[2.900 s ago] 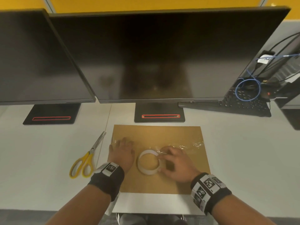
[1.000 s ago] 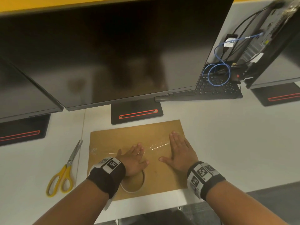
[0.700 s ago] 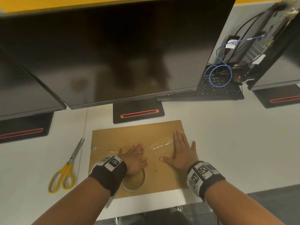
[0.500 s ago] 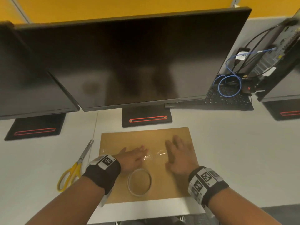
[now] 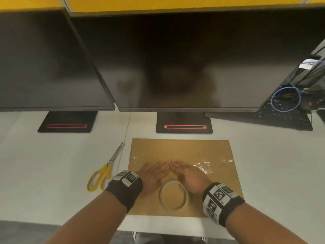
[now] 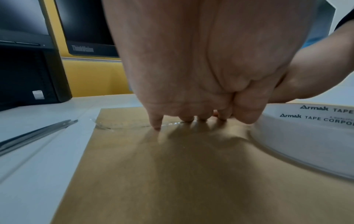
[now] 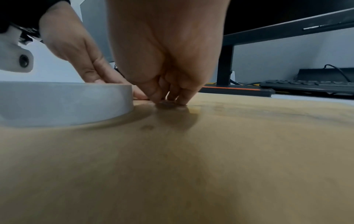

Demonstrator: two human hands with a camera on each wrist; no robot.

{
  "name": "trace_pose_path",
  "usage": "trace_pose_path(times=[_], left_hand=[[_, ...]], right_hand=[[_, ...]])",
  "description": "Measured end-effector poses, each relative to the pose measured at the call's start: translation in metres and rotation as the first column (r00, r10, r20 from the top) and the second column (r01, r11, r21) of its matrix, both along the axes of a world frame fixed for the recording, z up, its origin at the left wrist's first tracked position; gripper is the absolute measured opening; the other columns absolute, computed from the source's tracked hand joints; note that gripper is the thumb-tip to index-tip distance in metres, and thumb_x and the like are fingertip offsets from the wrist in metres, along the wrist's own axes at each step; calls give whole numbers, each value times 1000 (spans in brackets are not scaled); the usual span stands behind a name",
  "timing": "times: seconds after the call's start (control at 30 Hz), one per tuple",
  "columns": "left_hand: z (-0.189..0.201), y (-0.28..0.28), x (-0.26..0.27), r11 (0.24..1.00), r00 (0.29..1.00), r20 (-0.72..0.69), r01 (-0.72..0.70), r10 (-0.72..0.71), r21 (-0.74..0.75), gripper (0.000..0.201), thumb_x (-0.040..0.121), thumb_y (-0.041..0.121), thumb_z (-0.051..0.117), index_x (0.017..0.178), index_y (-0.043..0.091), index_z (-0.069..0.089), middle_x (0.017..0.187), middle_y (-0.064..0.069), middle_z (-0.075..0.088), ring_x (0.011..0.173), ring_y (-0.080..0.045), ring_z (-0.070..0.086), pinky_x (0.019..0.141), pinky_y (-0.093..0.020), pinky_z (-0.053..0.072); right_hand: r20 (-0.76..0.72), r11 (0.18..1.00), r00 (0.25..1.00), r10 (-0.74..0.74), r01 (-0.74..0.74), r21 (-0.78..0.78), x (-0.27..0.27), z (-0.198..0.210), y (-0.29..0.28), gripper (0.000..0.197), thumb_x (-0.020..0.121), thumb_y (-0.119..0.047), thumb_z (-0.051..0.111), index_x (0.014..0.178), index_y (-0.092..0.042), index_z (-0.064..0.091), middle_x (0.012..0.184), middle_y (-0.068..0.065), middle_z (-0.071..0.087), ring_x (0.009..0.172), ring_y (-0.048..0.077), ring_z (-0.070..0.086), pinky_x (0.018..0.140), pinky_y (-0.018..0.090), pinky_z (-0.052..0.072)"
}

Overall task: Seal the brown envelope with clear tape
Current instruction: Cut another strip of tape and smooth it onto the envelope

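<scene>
A brown envelope [image 5: 181, 148] lies flat on the white desk, with a strip of clear tape [image 5: 211, 164] stuck across its middle. My left hand [image 5: 154, 171] and right hand [image 5: 188, 173] meet at the strip's centre, fingers straight, fingertips pressing the tape down. In the left wrist view my left hand's fingertips [image 6: 157, 125] touch the tape [image 6: 122, 124] on the envelope [image 6: 172, 174]. The right wrist view has my right hand's fingertips [image 7: 172, 100] on the envelope [image 7: 229, 144]. The white roll of clear tape [image 5: 174, 195] lies on the envelope just below both hands, untouched.
Yellow-handled scissors [image 5: 105, 169] lie on the desk left of the envelope. Two dark monitors [image 5: 175, 59] on black stands [image 5: 183, 123] rise behind it. A black keyboard [image 5: 274, 117] with a coiled blue cable [image 5: 284, 99] sits at the back right.
Both hands slid along the tape strip toward each other; the right hand came in from the envelope's right part, and their fingertips now meet at the centre. The head view shifted.
</scene>
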State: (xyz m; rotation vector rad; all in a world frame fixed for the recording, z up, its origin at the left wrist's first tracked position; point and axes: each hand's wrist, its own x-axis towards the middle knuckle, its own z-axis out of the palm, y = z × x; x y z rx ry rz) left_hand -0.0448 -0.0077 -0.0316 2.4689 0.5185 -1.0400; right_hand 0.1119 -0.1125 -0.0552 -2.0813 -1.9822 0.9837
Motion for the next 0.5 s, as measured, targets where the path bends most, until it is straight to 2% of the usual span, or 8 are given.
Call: trace_pose_path(times=[0.17,0.27,0.37,0.5], left_hand=[[-8,8,-18,995,996,9,-88,88,45,64,103,32,28,152,22,-11,159,1,-24,148,-15,-16,119,-44,-2],[-13,17,-34,983,986,36,-163,161,85,68,103,31,31,151,18,-15,159,-1,-24,148,-17,-16,120,-40,-1],[-19,19,-42,966,977,76,-207,197,155,73,101,35,34,151,17,-16,159,-4,-24,148,-19,-14,120,-38,2],[-25,14,-43,944,961,119,-269,250,190,77,100,35,37,150,15,-18,158,-7,-25,149,-22,-13,120,-39,1]], right_hand=[[29,999,999,29,-28,-34,-1,-6,2,71,88,6,41,150,-16,16,160,1,6,147,11,6,105,10,-3],[60,998,997,43,-40,-38,-1,-2,3,67,91,2,40,151,-18,18,160,-2,7,147,9,7,112,16,5],[96,998,994,50,-46,-44,1,0,7,63,93,-4,42,150,-22,23,159,-5,11,146,8,11,115,22,12],[71,999,997,17,-15,-35,2,-7,10,56,94,-6,42,146,-25,34,158,-10,17,145,5,16,114,19,11]])
